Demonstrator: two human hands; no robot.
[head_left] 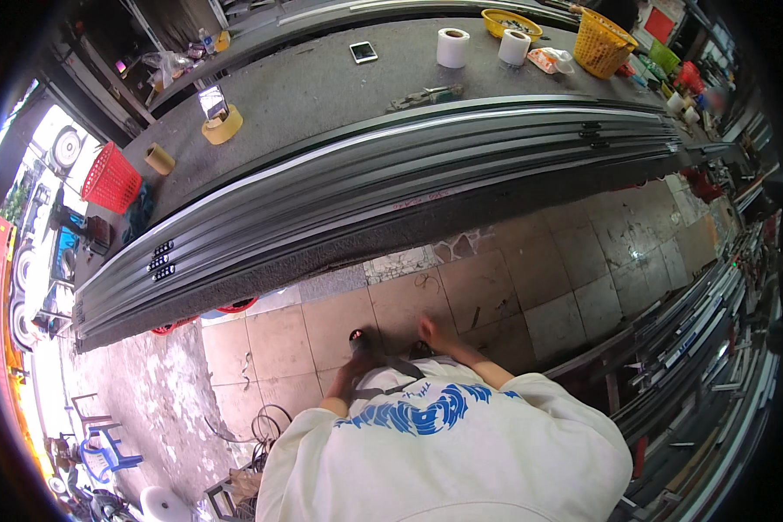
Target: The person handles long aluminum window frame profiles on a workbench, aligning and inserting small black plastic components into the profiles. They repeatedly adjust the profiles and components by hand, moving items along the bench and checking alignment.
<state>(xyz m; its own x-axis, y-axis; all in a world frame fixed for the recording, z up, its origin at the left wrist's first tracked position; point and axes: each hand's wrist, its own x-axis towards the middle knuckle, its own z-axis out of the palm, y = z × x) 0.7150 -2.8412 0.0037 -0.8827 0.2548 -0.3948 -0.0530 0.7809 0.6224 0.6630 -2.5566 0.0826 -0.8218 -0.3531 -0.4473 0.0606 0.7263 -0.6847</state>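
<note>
Both my hands are low in front of my white sweatshirt, above the tiled floor and apart from the workbench. My left hand [362,358] hangs close to my body beside a dark shoe; its fingers do not show clearly. My right hand [436,334] is a little farther forward, its fingers curled and nothing visible in them. Ahead of me, long dark grey metal profiles [383,165] lie side by side along the bench's near edge. Small black fittings [159,261] sit on their left end, and more black fittings [590,133] on their right.
On the grey bench [313,96] are a phone [364,52], white rolls [452,49], pliers [426,97], yellow tape [223,126], a red basket [111,178] and a yellow basket [604,43]. Stacked metal bars [687,348] stand at my right. A blue chair [106,454] is at the lower left.
</note>
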